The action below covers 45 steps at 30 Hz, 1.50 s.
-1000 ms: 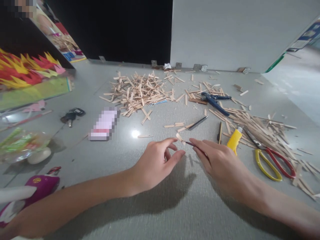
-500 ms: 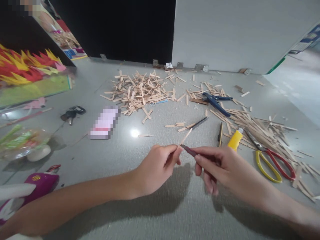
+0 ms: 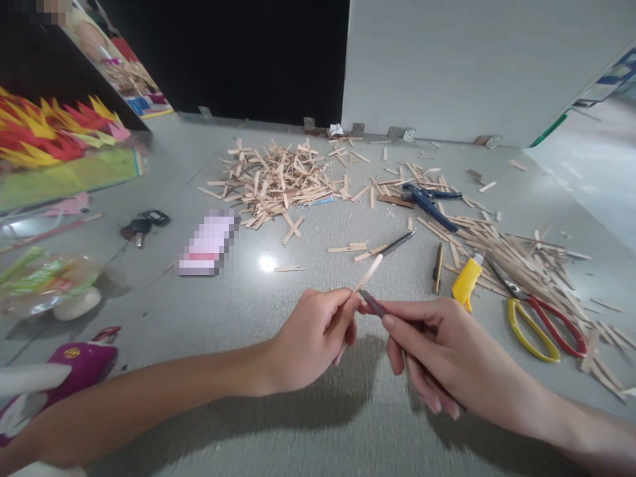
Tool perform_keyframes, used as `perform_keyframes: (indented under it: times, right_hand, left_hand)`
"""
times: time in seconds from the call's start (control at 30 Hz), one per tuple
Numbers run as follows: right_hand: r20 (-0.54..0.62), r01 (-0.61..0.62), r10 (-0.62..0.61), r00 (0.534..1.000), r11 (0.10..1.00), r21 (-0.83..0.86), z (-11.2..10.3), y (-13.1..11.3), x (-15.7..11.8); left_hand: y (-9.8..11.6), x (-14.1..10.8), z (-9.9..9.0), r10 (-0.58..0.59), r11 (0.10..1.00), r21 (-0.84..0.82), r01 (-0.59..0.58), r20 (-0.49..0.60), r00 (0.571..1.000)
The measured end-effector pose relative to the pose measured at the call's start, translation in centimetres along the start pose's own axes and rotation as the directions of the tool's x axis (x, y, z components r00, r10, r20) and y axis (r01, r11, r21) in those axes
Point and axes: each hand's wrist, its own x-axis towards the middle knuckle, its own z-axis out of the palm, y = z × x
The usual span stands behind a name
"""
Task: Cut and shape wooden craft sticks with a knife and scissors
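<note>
The hands (image 3: 308, 344) hold a wooden stick (image 3: 370, 273) and a slim dark tool (image 3: 373, 304)

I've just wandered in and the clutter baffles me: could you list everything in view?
Held stick: one, pale, centre.
Slim tool: one, dark, centre.
Loose sticks: uncounted, pale, back and right.
Slender rods: two, dark, right of centre.
Hand tool: one, blue, right.
Cutter: one, yellow, right.
Scissors: one, red and yellow handles, right.
Phone: one, pinkish, pixelated, left.
Keys: count unclear, dark, left.
Packet: one, clear and green, left.
Round object: one, white, left.
Device: one, purple and white, lower left.
Paper flames: several, red and yellow, left.
Panels: at least two, black and grey, back.
Brackets: several, metallic, back.
Surface: one, grey, underneath.
Left fingers: one set, pinching held stick.
Right fingers: one set, gripping slim tool.
</note>
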Motion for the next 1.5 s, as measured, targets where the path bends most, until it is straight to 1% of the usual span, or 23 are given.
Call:
perform_keyframes:
  times: [0.1, 0.13, 0.17, 0.2, 0.23, 0.27, 0.33, 0.4, 0.47, 0.53, 0.6, 0.73, 0.93, 1.13, 1.27, 1.4, 1.5]
  right_hand:
    - [-0.004, -0.040, 0.039, 0.999, 0.999, -0.026, -1.2, -0.7, -0.6]
    - [-0.016, -0.040, 0.040, 0.999, 0.999, -0.031, -1.7, -0.9, -0.9]
    - [-0.039, -0.029, 0.027, 0.999, 0.999, -0.029, -2.2, -1.2, -1.3]
    - [-0.073, -0.005, 0.003, 0.997, 1.000, -0.025, -2.6, -1.4, -1.6]
    - [-0.106, 0.023, -0.025, 0.994, 1.000, -0.021, -2.9, -1.5, -1.9]
    - [-0.135, 0.051, -0.053, 0.989, 0.999, -0.016, -3.1, -1.6, -2.1]
    - [-0.157, 0.080, -0.080, 0.984, 0.997, -0.011, -2.9, -1.7, -2.3]
    - [-0.145, 0.075, -0.076, 0.986, 0.997, -0.011, -2.2, -1.6, -2.2]
    - [-0.130, 0.071, -0.073, 0.989, 0.997, -0.020, -1.3, -1.3, -1.9]
    - [-0.129, 0.084, -0.089, 0.988, 0.996, -0.043, -0.6, -1.0, -1.7]
    - [-0.132, 0.110, -0.119, 0.984, 0.991, -0.078, -0.3, -0.6, -1.6]
    - [-0.079, 0.153, -0.162, 0.984, 0.982, -0.108, -0.1, -0.3, -1.6]
    - [-0.045, 0.148, -0.153, 0.987, 0.984, -0.101, 0.3, -0.3, -1.5]
    - [-0.052, 0.149, -0.157, 0.986, 0.980, -0.130, 0.3, -0.2, -1.5]
    - [-0.078, 0.160, -0.175, 0.981, 0.973, -0.169, 0.3, -0.2, -1.5]
    - [-0.109, 0.173, -0.202, 0.973, 0.958, -0.227, 0.3, 0.0, -1.4]
    - [-0.119, 0.185, -0.229, 0.966, 0.936, -0.300, 0.4, 0.4, -1.5]
  left_hand:
    - [-0.5, 0.3, -0.3, 0.061, 0.990, 0.125, -0.058, -0.021, 0.998]
    - [-0.8, 0.5, -0.5, 0.059, 0.986, 0.160, -0.052, -0.041, 0.997]
    - [-1.0, 0.8, -0.6, 0.031, 0.985, 0.174, -0.016, -0.083, 0.996]
    - [-1.3, 1.1, -0.8, -0.015, 0.985, 0.167, 0.031, -0.094, 0.995]
    - [-1.5, 1.4, -0.9, -0.072, 0.987, 0.138, 0.085, -0.097, 0.993]
    - [-1.6, 1.7, -1.0, -0.115, 0.989, 0.088, 0.121, -0.071, 0.991]
    - [-1.6, 2.1, -1.0, -0.138, 0.990, -0.022, 0.138, 0.002, 0.990]
    - [-1.3, 2.0, -0.9, -0.110, 0.983, -0.142, 0.115, 0.042, 0.993]
    - [-0.9, 1.6, -0.7, -0.071, 0.968, -0.238, 0.082, 0.054, 0.996]
    - [-0.4, 1.1, -0.5, -0.040, 0.955, -0.292, 0.059, 0.073, 0.997]
    - [0.0, 0.5, -0.3, -0.021, 0.954, -0.295, 0.049, 0.095, 0.995]
    - [0.4, -0.1, -0.1, 0.019, 0.971, -0.239, 0.007, 0.103, 0.995]
    - [0.3, -0.4, 0.0, 0.058, 0.979, -0.202, -0.034, 0.113, 0.992]
    - [0.1, -0.3, 0.2, 0.052, 0.985, -0.171, -0.036, 0.088, 0.995]
    - [0.2, -0.3, 0.2, 0.075, 0.988, -0.139, -0.062, 0.092, 0.993]
    - [0.0, -0.5, 0.0, 0.130, 0.992, -0.020, -0.128, 0.105, 0.986]
    - [-0.6, -0.7, 0.0, 0.158, 0.966, 0.193, -0.174, 0.093, 0.983]
